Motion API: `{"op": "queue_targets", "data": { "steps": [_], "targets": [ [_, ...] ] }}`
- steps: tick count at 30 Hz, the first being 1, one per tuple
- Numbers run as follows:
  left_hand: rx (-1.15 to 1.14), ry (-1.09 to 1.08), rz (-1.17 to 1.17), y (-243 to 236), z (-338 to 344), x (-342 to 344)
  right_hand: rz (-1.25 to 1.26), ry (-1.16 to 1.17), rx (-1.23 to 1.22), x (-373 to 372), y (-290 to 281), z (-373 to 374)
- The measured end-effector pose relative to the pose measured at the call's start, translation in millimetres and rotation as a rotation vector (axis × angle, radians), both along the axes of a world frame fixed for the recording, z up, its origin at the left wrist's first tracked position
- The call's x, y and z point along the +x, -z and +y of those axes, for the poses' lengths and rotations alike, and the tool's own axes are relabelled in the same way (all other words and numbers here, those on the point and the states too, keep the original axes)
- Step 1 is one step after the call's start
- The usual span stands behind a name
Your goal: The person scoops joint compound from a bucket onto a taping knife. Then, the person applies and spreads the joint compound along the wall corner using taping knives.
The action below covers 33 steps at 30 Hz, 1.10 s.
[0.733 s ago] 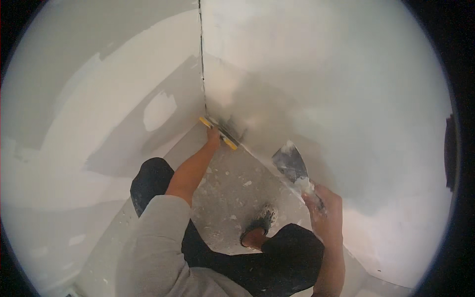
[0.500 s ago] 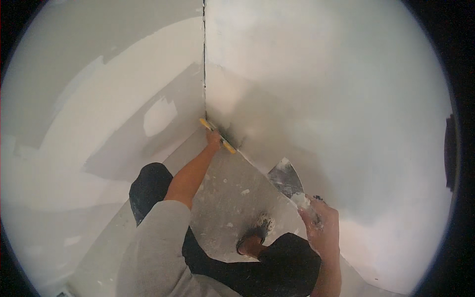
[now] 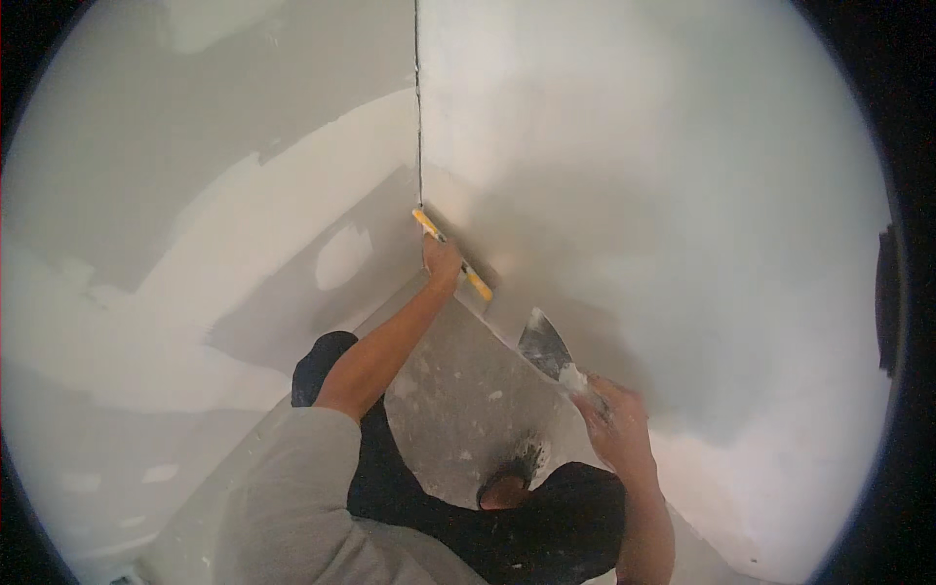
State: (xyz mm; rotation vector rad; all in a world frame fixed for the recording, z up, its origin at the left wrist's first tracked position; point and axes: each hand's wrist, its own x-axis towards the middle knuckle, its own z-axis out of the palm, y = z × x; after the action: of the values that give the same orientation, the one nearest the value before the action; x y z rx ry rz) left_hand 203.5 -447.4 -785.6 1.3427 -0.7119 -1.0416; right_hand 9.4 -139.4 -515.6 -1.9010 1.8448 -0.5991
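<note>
With closed fingers, my left hand [image 3: 443, 259] grips a wide taping knife [image 3: 478, 284] that has a yellow back edge. Its long edge lies against the right-hand wall [image 3: 702, 253], low down beside the corner. Lower right, my right hand [image 3: 616, 421] is wrapped round the handle of a putty knife [image 3: 546, 346]. That knife's broad grey blade is smeared with white compound and points up toward the corner, close to the same wall. My left fingers are partly hidden behind the taping knife.
A dark vertical gap [image 3: 418, 107] runs down where the two walls meet. The left wall [image 3: 117, 205] carries pale patches of compound over grey. Below lies a spotted grey floor [image 3: 439, 390], with my dark-trousered knees [image 3: 556, 526] and a foot [image 3: 504, 490] over it.
My left hand has moved the taping knife slightly up the right wall, away from the floor. My right hand with the putty knife has shifted a little left. The view has tilted slightly.
</note>
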Motion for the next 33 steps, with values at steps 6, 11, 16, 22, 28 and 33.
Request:
{"op": "queue_targets", "data": {
  "steps": [6, 11, 16, 22, 28, 33],
  "targets": [
    [-0.094, 0.056, -0.122, -77.6, -23.2, 26.8, 0.033, -0.041, -0.069, 0.3, 31.3, -9.4],
    [-0.04, 0.163, -0.06, -181.4, -39.0, 33.8, 0.111, 0.014, -0.027, 6.4, 41.1, -26.7],
    [-0.261, 0.204, 0.24, -331.5, 3.3, 38.2, 0.097, 0.062, 0.131, -19.1, 32.8, -28.0],
    [-0.612, 0.283, 0.517, -401.8, 113.3, 159.3, 0.078, 0.18, 0.158, -9.5, 7.6, -17.4],
    [-0.515, 0.101, 0.344, -286.6, 137.9, 248.3, -0.345, 0.442, 0.228, 41.5, -51.7, 9.9],
    [-0.447, 0.119, 0.189, -219.1, 157.9, 269.1, -0.281, 0.37, 0.213, 54.6, -78.2, 4.7]
  ]
}}
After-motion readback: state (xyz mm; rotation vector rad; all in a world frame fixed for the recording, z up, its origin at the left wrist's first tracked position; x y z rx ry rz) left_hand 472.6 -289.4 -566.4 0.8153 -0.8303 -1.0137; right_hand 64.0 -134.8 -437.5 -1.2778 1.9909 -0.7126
